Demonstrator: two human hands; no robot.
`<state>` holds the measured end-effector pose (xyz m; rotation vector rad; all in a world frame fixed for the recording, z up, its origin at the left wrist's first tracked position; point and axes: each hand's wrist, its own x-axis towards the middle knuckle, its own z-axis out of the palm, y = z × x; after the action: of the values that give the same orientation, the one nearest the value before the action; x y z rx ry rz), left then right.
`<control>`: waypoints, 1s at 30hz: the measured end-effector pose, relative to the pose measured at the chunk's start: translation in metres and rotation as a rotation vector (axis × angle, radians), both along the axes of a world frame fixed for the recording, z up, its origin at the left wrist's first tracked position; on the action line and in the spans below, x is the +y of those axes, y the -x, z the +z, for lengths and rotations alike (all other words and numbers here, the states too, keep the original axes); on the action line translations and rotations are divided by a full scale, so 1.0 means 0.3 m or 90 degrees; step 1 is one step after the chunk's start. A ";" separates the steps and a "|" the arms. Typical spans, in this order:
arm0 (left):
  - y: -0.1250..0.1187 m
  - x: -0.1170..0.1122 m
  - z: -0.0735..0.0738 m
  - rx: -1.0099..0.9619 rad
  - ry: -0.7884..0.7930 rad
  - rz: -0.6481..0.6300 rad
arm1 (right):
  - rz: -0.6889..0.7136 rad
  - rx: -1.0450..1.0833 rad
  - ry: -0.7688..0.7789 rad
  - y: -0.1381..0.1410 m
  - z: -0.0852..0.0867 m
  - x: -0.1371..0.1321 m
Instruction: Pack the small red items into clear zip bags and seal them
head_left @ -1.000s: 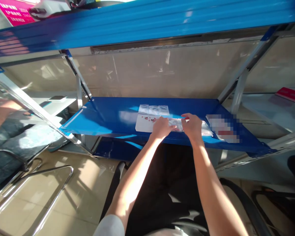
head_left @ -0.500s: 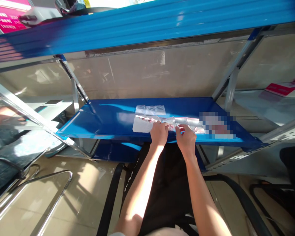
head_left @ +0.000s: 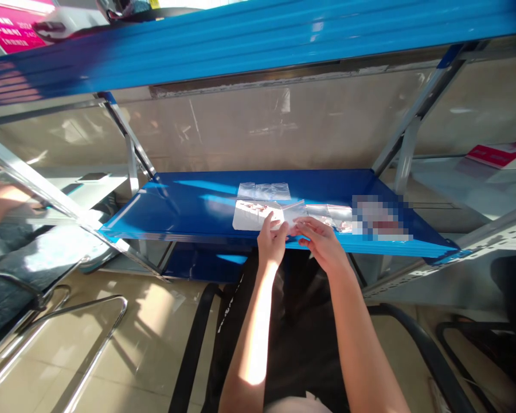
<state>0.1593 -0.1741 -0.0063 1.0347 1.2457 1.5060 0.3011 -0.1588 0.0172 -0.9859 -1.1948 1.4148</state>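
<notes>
Two shelves: an upper blue steel shelf crosses the top of the view, and a lower blue steel shelf carries the items.

Floor: beige tile lies below, with a chrome chair frame at lower left.

Shelf items: a white card with small red marks lies mid-shelf near the front edge. A flat clear bag lies just behind it, toward the back edge. A pixelated, unreadable item sits toward the front right corner.

Hands: the left hand and right hand meet at the front edge, just right of the card.

Film: a clear plastic sleeve rises between the hands, its long axis running left to right along the front edge. Its right part lies nearer the right hand, reaching toward the pixelated item. Whether that stretch is one piece is hard to tell.

Fingers: the left fingers and right fingers curl toward each other at the sleeve's lower edge. Glare and transparency hide whether they pinch it.
</notes>
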 end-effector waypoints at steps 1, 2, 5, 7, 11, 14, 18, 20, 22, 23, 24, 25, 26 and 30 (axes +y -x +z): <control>0.011 -0.001 0.004 -0.052 0.011 -0.023 | 0.032 -0.012 -0.005 -0.007 0.005 -0.004; 0.022 -0.003 0.009 -0.095 0.012 -0.040 | 0.063 -0.027 -0.011 -0.013 0.010 -0.008; 0.056 -0.009 0.023 -0.119 -0.004 -0.025 | 0.096 -0.075 -0.023 -0.029 0.020 -0.014; 0.078 -0.016 0.031 -0.061 -0.011 0.002 | 0.064 -0.095 -0.025 -0.037 0.022 -0.014; 0.109 -0.033 0.049 0.010 0.020 -0.024 | 0.001 -0.105 -0.043 -0.045 0.014 -0.005; 0.126 -0.046 0.068 0.032 0.051 -0.051 | -0.042 -0.114 -0.053 -0.043 0.004 0.005; 0.153 -0.058 0.087 0.057 0.044 -0.116 | -0.077 -0.118 -0.066 -0.030 -0.005 0.012; 0.162 -0.059 0.088 0.025 0.042 -0.139 | -0.088 -0.117 -0.061 -0.022 -0.003 0.009; 0.160 -0.056 0.084 -0.025 0.033 -0.146 | -0.088 -0.117 -0.057 -0.014 0.002 0.004; 0.155 -0.053 0.081 -0.049 0.027 -0.145 | -0.089 -0.124 -0.063 -0.012 0.007 0.000; 0.148 -0.050 0.078 -0.073 0.021 -0.141 | -0.096 -0.140 -0.077 -0.010 0.013 -0.004; 0.139 -0.048 0.076 -0.095 0.017 -0.136 | -0.108 -0.164 -0.099 -0.008 0.022 -0.009; 0.129 -0.046 0.075 -0.115 0.014 -0.131 | -0.125 -0.190 -0.124 -0.007 0.033 -0.014; 0.096 -0.049 0.087 -0.140 -0.001 -0.117 | -0.073 -0.232 -0.181 0.005 0.097 -0.050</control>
<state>0.1304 -0.1889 0.0198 0.9310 0.9697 1.4352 0.2996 -0.1738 0.0462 -1.1165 -1.5311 0.9656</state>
